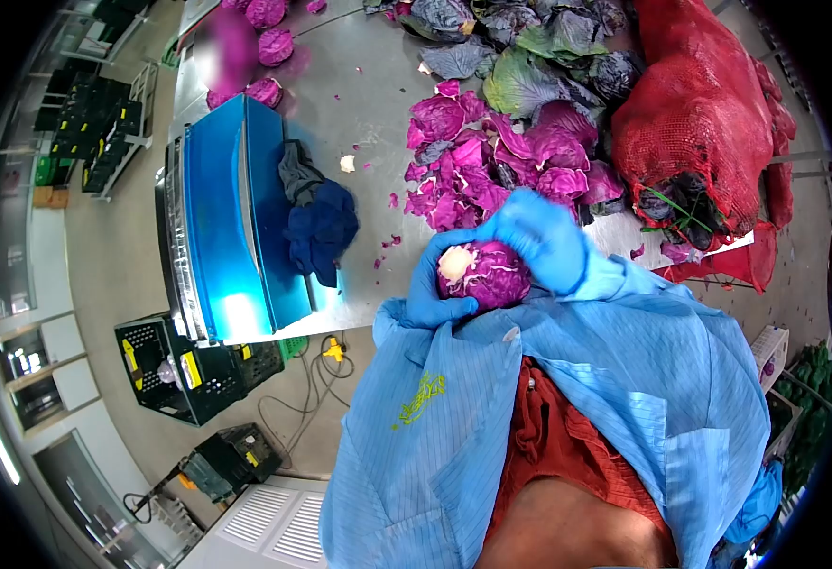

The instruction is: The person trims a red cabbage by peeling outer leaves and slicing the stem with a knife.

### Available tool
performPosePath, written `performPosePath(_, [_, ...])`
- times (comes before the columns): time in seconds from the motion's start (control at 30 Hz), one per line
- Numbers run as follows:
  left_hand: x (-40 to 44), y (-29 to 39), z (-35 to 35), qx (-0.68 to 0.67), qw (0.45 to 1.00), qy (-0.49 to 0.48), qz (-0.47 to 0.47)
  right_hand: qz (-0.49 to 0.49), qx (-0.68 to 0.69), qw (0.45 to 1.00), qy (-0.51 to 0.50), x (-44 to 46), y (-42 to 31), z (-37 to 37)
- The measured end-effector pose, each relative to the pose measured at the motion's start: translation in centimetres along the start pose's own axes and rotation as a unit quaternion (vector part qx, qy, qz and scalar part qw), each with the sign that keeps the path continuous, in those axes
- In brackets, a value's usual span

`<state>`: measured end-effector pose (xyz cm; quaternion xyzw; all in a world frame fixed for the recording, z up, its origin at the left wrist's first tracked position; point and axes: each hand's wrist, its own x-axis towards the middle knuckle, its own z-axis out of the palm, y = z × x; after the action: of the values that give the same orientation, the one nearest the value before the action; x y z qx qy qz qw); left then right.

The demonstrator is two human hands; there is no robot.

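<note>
A purple red cabbage [488, 275] with a pale cut stem end sits close to my body at the table's near edge. My left hand [427, 288], in a blue glove, is wrapped round its left side, with the thumb below and the fingers above. My right hand [541, 239], also gloved in blue, is at the cabbage's upper right and smeared by motion. Its fingers look bent, but what they hold, if anything, does not show. Just beyond both hands lies a heap of loose purple cabbage leaves [473, 169].
Trimmed red cabbages [275, 46] stand at the far left of the metal table [359, 81]. A blue box-shaped machine [262, 213] has a dark blue cloth [323, 228] beside it. Whole leafy cabbages [539, 81] lie behind the leaf heap. A red net sack [691, 123] bulges at right.
</note>
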<state>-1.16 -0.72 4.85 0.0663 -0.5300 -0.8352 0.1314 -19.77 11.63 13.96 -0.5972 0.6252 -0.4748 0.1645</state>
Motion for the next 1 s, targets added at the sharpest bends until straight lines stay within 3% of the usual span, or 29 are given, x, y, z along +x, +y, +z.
performPosePath(0.03, [-0.1,-0.1,0.1,0.000,1.000,0.017,0.000,0.088,0.080,0.990,0.080,0.6,-1.1,-0.7])
performPosePath(0.1, [-0.4,0.0,0.4,0.002,0.999,0.041,-0.007,0.103,0.084,0.989,0.071,1.7,-2.1,-3.5])
performPosePath(0.13, [-0.4,0.1,0.7,-0.012,0.999,0.046,0.012,0.135,0.050,0.989,0.021,2.1,-3.0,-4.2])
performPosePath(0.2, [0.0,0.6,0.7,0.010,0.999,0.032,0.012,0.173,0.121,0.977,-0.023,1.1,-0.8,-2.4])
performPosePath(0.23, [0.2,0.7,0.7,0.021,0.999,0.027,0.015,0.239,0.192,0.950,-0.058,0.7,-0.4,-1.7])
performPosePath(0.33, [-0.3,0.2,0.5,-0.029,0.998,0.047,-0.012,0.140,0.135,0.978,-0.072,-0.7,0.8,0.5])
performPosePath(0.4, [-0.7,-0.3,0.3,-0.013,0.998,0.061,-0.012,0.098,0.024,0.993,-0.059,-2.0,0.6,1.2])
performPosePath(0.73, [-0.2,-0.1,0.3,0.013,0.999,0.039,-0.001,0.135,-0.014,0.989,-0.055,-2.8,-0.4,1.3])
performPosePath(0.83, [-0.1,0.2,0.4,0.015,0.999,0.035,-0.006,0.191,0.108,0.975,-0.036,-3.0,0.6,1.8])
performPosePath(1.0, [0.0,0.1,0.5,0.021,0.999,0.033,0.001,0.212,0.125,0.968,-0.048,-2.7,0.8,1.6])
